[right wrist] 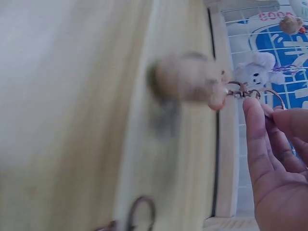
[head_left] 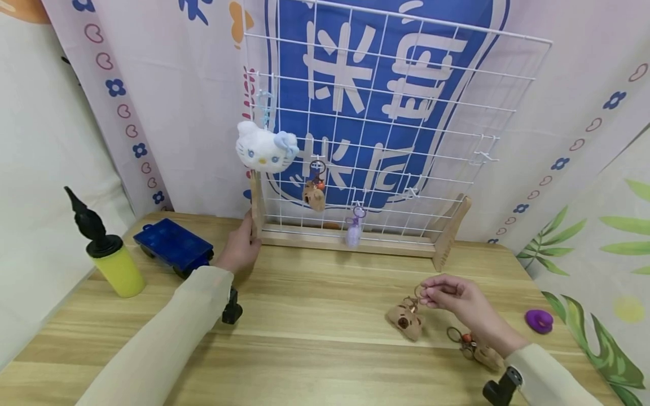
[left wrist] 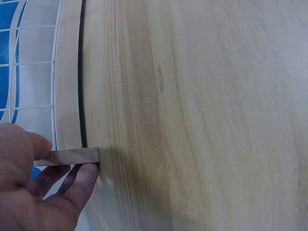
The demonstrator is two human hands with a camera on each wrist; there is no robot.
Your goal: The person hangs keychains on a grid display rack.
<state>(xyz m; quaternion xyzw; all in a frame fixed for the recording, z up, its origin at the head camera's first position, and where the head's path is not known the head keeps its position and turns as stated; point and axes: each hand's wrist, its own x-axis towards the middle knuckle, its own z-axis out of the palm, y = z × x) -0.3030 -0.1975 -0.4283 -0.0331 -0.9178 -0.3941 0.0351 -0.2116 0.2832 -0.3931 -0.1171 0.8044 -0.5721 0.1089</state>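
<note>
My left hand [head_left: 241,248] grips the left wooden end piece [left wrist: 72,156] of a white wire grid rack [head_left: 386,118], thumb on one side and fingers on the other. The right hand [head_left: 454,299] pinches the metal ring of a brown plush bear-head keychain [head_left: 406,321], which dangles above the table. In the right wrist view that plush [right wrist: 187,79] is blurred. Just below the right wrist lies a second brown plush keychain [head_left: 484,355] with an orange bead, partly covered by the arm. On the rack hang a white cat plush [head_left: 266,149], a brown plush keychain [head_left: 315,194] and a lilac plush keychain [head_left: 354,228].
Bare hooks [head_left: 484,156] stick out at the rack's right side. A blue toy cart [head_left: 175,242] and a yellow hand pump [head_left: 117,268] with a black nozzle stand at the table's left. Near the right edge sits a small purple hat [head_left: 539,321]. A printed curtain hangs behind the rack.
</note>
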